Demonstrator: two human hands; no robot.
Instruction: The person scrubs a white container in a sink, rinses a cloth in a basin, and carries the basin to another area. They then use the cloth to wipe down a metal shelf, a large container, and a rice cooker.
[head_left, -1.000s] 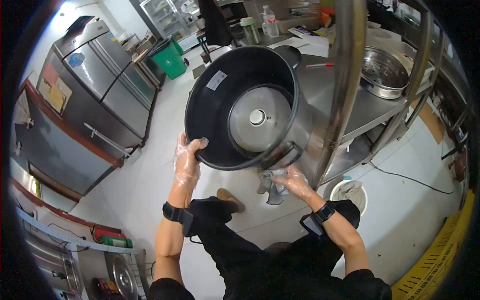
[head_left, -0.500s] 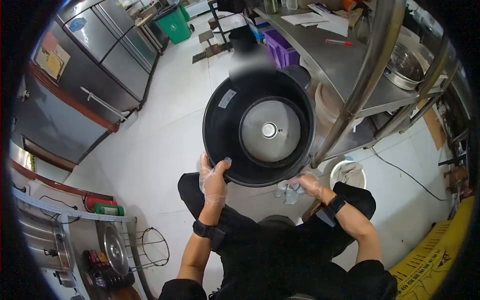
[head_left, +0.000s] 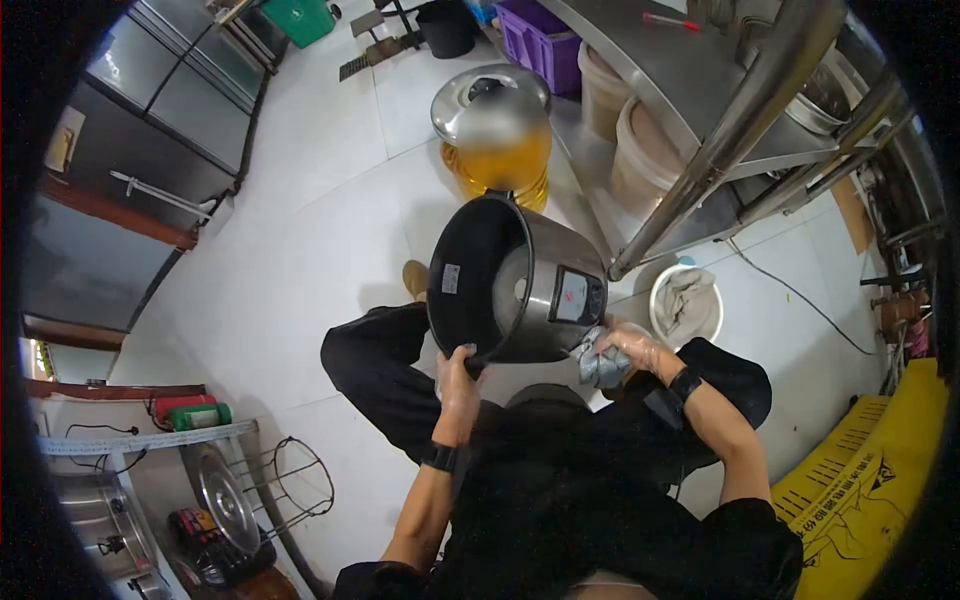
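A rice cooker body [head_left: 562, 243] with a black inside and a metallic outer wall is tilted onto its side in front of my knees. Its opening faces left, and the control panel [head_left: 578, 297] shows on the right. My left hand [head_left: 460, 395], in a clear plastic glove, grips the lower rim with the thumb over the edge. In my gloved right hand [head_left: 640, 348] is a bunched grey cloth [head_left: 603, 365], against the cooker's outer wall near its base. The cooker's underside is hidden.
A round metal lid [head_left: 447, 97] sits above an amber container, partly blurred. To the right stand a white bucket [head_left: 716, 318] with a cloth inside and a steel table [head_left: 640, 75] with a thick leg. A wire rack [head_left: 285, 480] is at lower left.
The cooker has turned from facing me to lying sideways, bringing its outer wall and panel into view. My right hand has come off the rim and now shows the grey cloth.
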